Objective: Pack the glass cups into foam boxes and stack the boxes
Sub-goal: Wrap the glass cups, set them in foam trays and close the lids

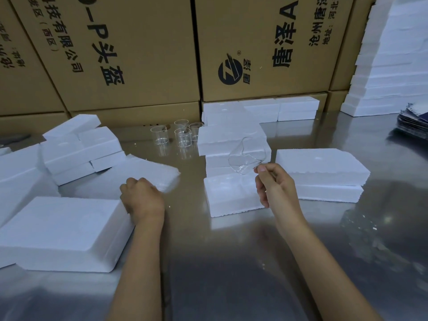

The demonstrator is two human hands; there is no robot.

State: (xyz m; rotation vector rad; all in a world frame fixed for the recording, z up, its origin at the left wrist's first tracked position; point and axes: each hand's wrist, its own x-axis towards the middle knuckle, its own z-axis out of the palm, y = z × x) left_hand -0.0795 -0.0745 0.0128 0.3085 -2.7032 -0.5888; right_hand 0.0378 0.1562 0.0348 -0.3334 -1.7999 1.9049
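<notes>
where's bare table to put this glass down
Bare steel table lies near you between both forearms, and right of the two-high white foam stack. A strip sits left of the clear glass cups. Crowded: far left foam pile.

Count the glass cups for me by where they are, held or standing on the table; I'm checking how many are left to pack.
Clear glass cup held tilted in the right hand: 1
Clear glass cups standing on the steel table: 4
Total: 5
</notes>
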